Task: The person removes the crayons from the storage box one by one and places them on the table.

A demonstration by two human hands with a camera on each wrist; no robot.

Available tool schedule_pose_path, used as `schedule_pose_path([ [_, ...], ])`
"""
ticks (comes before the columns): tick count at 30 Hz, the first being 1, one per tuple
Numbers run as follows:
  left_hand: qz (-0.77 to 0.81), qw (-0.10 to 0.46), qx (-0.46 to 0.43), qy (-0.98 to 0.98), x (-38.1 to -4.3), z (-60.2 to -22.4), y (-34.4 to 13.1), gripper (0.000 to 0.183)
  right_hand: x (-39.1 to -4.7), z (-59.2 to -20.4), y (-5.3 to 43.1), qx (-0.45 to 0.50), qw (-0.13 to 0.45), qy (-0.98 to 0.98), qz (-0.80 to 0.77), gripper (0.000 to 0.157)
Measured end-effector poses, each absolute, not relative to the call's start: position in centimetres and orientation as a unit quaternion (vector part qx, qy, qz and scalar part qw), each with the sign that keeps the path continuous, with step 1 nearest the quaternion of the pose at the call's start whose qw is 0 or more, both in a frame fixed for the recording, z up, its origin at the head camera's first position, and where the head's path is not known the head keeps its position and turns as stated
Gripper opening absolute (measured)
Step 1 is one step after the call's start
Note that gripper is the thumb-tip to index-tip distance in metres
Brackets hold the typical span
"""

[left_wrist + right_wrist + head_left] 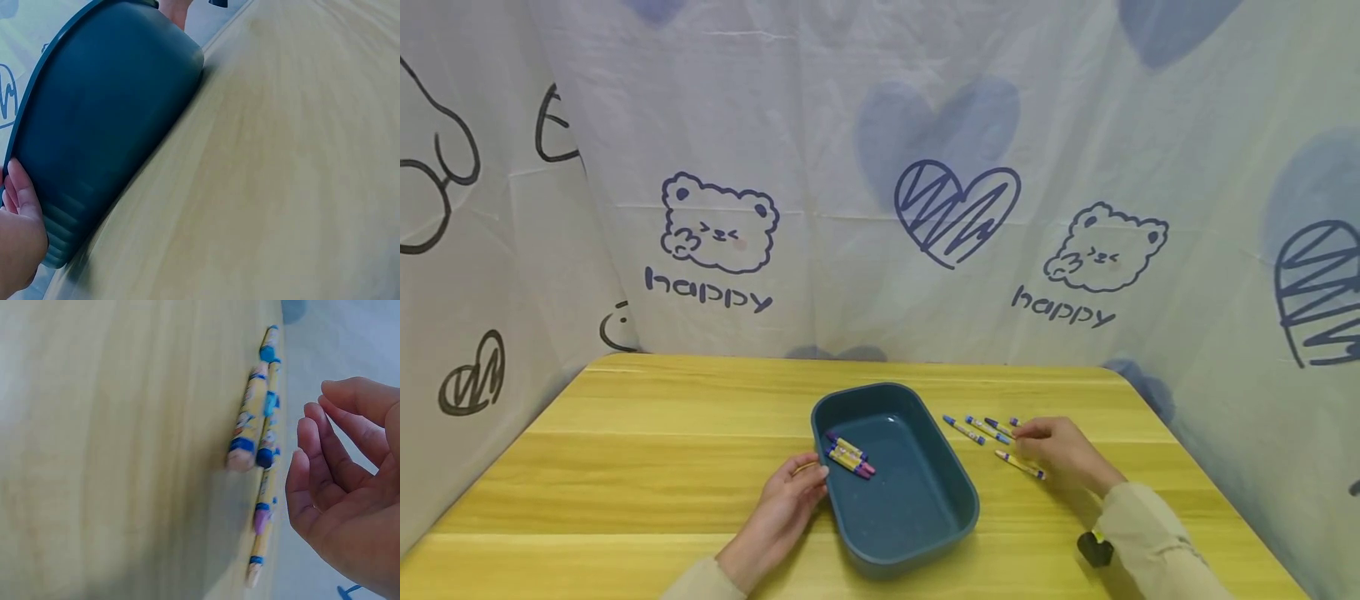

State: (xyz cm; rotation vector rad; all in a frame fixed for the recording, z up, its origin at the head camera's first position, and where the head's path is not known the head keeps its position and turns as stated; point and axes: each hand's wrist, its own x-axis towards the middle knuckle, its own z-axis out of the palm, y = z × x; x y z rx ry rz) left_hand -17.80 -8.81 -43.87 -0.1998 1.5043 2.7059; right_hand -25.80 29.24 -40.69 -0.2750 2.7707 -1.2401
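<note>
A dark teal plastic bin (pixel 891 558) stands on the table. My left hand (pixel 790 492) holds its left rim; in the left wrist view, a digit of the left hand (pixel 22 234) lies along the outer wall of the bin (pixel 112 112). Purple and pink-tipped crayons (pixel 848 457) lie inside, by the left wall. Over the loose crayons to the right hovers my right hand (pixel 1063 450). The right wrist view has this hand (pixel 350 475) with loosely bent fingers, thumb apart, nothing between them. Nearest lie a pale-tipped crayon (pixel 1020 464) and a blue one (pixel 997 427).
More blue crayons (pixel 964 429) lie between the bin and my right hand. The wood-grain table (pixel 647 467) meets a hanging white cloth (pixel 842 275) with hearts and bears at its back. A small black object (pixel 1095 548) sits beside the right sleeve.
</note>
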Motion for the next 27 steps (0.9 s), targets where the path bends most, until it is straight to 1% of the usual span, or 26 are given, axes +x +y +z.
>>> schedule_pose_path([
  [5, 0.871, 0.02, -0.068, 0.486, -17.8, -43.9, -8.8, 0.016, -25.9, -39.7, 28.1, -0.084, 0.042, 0.917, -0.387, 0.026],
  [11, 0.871, 0.021, -0.068, 0.486, -17.8, -43.9, -8.8, 0.016, -26.0, -38.7, 26.7, -0.107, 0.031, 0.927, -0.359, 0.025],
  [16, 0.871, 0.024, -0.067, 0.486, -17.8, -43.8, -8.9, 0.016, -26.6, -37.5, 25.2, -0.12, 0.018, 0.923, -0.366, 0.028],
  [20, 0.871, 0.027, -0.064, 0.486, -17.8, -43.8, -9.0, 0.015, -26.9, -36.2, 23.5, -0.134, 0.007, 0.916, -0.378, 0.029],
  [27, 0.866, 0.032, -0.071, 0.494, -17.9, -43.5, -9.0, 0.018, -27.6, -35.0, 19.6, -0.151, 0.0, 0.907, -0.392, 0.027],
])
